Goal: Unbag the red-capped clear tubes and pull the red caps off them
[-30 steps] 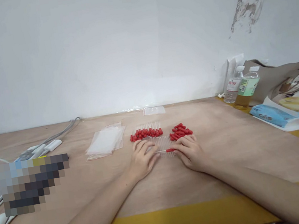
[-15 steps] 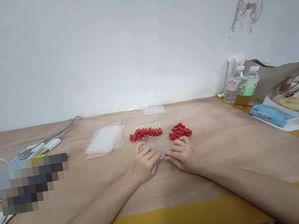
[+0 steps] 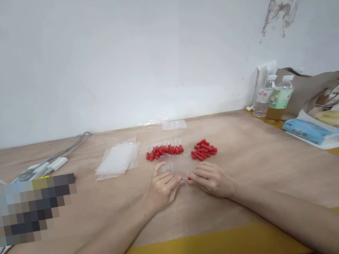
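Both hands meet near the middle of the wooden table. My left hand [image 3: 163, 188] is closed, pinching a thin clear tube [image 3: 185, 180] that lies level between the hands. My right hand [image 3: 212, 179] is closed on a small red rubber bulb [image 3: 189, 178], at the tube's right end; how far the tube sits inside it is hidden. Just beyond my fingers lies a row of clear tubes [image 3: 178, 163]. Behind that row are several droppers [image 3: 165, 150] with red bulbs and clear stems pointing to the wall. A heap of loose red bulbs [image 3: 204, 150] lies beyond my right hand.
Clear plastic bags [image 3: 116, 159] are stacked at left of the droppers, with another bag [image 3: 174, 125] by the wall. Cables and white plugs [image 3: 57, 164] lie far left. Bottles [image 3: 280, 97], a grey bag [image 3: 308, 82] and a blue tissue pack [image 3: 311, 131] stand right.
My right hand has lowered its raised fingers and drawn back slightly from the bulb heap. A little more of the clear tube shows between the hands.
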Motion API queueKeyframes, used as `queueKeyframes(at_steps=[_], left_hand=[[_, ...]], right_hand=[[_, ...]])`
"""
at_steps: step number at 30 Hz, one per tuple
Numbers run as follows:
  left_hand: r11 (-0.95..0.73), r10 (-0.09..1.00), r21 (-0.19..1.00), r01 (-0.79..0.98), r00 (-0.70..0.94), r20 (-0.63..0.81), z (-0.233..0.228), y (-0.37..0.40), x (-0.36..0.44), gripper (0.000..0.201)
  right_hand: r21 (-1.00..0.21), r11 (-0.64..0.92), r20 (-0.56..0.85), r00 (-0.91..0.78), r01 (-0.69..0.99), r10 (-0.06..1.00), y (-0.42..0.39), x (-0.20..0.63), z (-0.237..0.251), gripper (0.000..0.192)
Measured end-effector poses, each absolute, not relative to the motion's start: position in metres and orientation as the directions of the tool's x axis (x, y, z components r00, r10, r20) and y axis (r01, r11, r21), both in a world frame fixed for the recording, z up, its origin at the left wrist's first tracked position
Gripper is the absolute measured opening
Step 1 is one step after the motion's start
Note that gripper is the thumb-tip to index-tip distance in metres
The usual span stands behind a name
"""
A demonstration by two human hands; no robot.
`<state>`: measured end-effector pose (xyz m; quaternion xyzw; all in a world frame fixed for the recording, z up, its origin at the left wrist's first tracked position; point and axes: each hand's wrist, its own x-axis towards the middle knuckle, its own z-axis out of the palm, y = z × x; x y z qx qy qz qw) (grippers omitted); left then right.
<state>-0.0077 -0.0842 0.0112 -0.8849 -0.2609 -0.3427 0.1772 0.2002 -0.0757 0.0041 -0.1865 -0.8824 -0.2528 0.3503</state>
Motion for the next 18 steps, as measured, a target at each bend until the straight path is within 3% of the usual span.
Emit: queueKeyframes(at_steps=[6, 8, 11, 16, 18], left_hand=[[-0.812, 0.329, -0.121, 0.571, 0.619, 0.713, 0.014, -0.088, -0.006, 0.012], [-0.814, 0.336, -0.108, 0.571, 0.615, 0.714, 0.014, -0.087, -0.006, 0.011], [-0.81, 0.335, -0.119, 0.575, 0.619, 0.71, 0.013, -0.085, -0.007, 0.012], [-0.788, 0.298, -0.213, 0.577, 0.661, 0.689, 0.015, -0.08, -0.006, 0.01], [-0.783, 0.277, -0.251, 0.57, 0.679, 0.68, 0.016, -0.078, -0.005, 0.011]], right_hand=[[0.453, 0.77, 0.691, -0.723, 0.449, 0.014, -0.075, 0.204, 0.009, 0.015], [0.448, 0.774, 0.688, -0.725, 0.448, 0.022, -0.075, 0.204, 0.009, 0.015], [0.328, 0.809, 0.696, -0.704, 0.488, 0.142, -0.077, 0.202, 0.009, 0.013], [0.001, 0.834, 0.719, -0.58, 0.552, 0.383, -0.083, 0.194, 0.006, 0.018], [-0.042, 0.819, 0.719, -0.552, 0.572, 0.423, -0.085, 0.191, 0.005, 0.019]])
